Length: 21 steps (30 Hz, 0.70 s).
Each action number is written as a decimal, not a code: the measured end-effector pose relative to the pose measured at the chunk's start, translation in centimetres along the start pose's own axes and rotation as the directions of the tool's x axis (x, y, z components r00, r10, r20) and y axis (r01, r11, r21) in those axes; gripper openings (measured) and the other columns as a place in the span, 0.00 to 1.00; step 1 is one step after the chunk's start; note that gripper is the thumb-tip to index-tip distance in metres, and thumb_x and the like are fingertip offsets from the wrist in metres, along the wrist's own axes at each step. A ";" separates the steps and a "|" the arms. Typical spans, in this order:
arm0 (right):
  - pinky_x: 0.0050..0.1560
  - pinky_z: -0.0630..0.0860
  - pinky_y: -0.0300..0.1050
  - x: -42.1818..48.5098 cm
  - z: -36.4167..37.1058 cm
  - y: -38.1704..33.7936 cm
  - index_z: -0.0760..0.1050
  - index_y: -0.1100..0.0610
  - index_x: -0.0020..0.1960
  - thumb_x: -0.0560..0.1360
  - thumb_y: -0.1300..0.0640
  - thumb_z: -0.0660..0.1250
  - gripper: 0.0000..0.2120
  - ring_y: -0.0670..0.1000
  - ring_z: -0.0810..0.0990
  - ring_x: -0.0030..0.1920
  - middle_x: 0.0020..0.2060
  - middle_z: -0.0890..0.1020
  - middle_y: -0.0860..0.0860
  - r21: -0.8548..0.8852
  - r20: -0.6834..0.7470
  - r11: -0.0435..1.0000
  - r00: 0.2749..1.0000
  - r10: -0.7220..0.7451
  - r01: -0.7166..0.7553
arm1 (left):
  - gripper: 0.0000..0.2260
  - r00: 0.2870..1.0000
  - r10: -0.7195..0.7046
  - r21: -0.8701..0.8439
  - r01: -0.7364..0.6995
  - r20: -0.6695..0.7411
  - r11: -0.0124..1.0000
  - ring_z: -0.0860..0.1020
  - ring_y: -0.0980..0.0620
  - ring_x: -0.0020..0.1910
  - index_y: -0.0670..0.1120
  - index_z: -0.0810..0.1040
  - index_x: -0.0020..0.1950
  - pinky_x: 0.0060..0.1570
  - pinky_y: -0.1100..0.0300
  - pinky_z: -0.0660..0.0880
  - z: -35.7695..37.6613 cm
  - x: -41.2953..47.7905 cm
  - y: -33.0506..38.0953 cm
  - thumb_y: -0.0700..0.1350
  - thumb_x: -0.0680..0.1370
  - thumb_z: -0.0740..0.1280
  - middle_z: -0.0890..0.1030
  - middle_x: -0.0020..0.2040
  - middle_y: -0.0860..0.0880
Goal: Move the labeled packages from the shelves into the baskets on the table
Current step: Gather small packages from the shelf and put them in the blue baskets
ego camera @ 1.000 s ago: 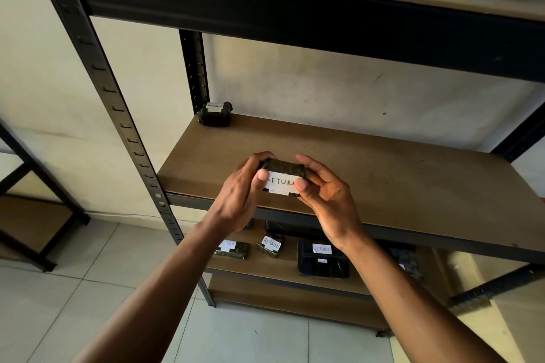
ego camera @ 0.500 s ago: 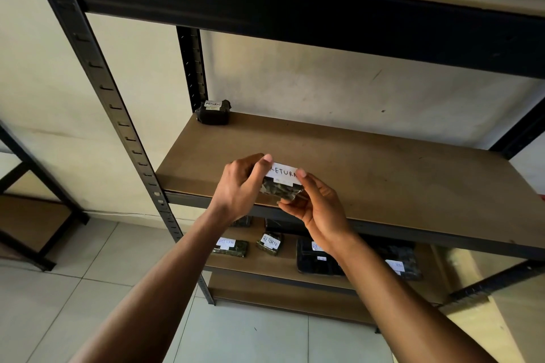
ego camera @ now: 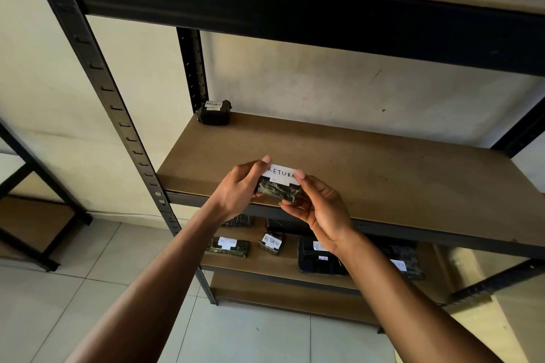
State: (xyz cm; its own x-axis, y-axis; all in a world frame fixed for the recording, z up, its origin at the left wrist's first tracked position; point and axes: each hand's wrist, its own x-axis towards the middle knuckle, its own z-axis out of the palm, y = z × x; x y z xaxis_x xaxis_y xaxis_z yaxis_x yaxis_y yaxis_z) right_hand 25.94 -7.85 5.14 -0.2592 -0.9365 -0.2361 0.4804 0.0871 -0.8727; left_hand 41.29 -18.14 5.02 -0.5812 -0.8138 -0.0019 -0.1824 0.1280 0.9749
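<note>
Head view: the step in hand looks like the pick-up. A small dark package labelled RETURN (ego camera: 278, 187) is pinched at its ends by the left hand (ego camera: 239, 191) and right hand (ego camera: 318, 206), over the middle shelf (ego camera: 383, 174) front edge. Next move, probably: carry it to the baskets, which are out of view

package (ego camera: 278, 189): dark green mottled, white label | shelf board (ego camera: 383, 168): brown | frame (ego camera: 97, 74): black

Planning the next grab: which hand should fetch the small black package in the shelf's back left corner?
Left, probably: the left hand sits nearer the small black labelled package; the right hand could hold the camouflage-wrapped RETURN package.
</note>
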 end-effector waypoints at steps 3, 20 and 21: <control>0.46 0.85 0.49 0.2 -0.5 0.1 0.83 0.57 0.53 0.67 0.51 0.75 0.16 0.58 0.86 0.49 0.50 0.86 0.58 -0.077 -0.023 0.991 0.994 -0.109 0.107 | 0.22 0.998 0.003 -0.025 -0.001 0.062 1.000 0.70 0.55 0.27 0.41 0.74 0.45 0.30 0.62 0.67 0.0 -0.2 -0.2 0.57 0.85 0.54 0.74 0.29 0.52; 0.55 0.83 0.49 1.1 -2.3 0.0 0.81 0.56 0.59 0.72 0.54 0.72 0.17 0.55 0.85 0.55 0.53 0.86 0.54 -0.268 0.067 0.922 0.960 -0.273 0.281 | 0.17 0.973 0.226 0.272 -0.207 -0.041 0.940 0.67 0.52 0.29 0.46 0.72 0.48 0.31 0.51 0.66 1.6 -0.6 0.0 0.55 0.85 0.52 0.71 0.31 0.50; 0.55 0.83 0.48 1.1 -2.6 -0.1 0.81 0.55 0.60 0.73 0.52 0.71 0.16 0.54 0.85 0.56 0.54 0.86 0.54 -0.299 0.081 0.909 0.957 -0.280 0.291 | 0.16 0.976 0.208 0.301 -0.181 -0.059 0.936 0.67 0.54 0.29 0.46 0.72 0.49 0.32 0.56 0.66 1.8 -0.5 -0.1 0.54 0.85 0.52 0.71 0.33 0.52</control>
State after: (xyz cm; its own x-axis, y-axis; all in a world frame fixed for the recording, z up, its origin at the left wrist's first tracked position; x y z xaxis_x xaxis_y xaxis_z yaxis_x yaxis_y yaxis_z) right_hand 23.44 -8.03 3.88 -0.3149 -0.9476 0.0531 0.1104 -0.0921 -0.9896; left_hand 40.14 -16.71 4.53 -0.5590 -0.8011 0.2140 -0.3042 0.4382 0.8458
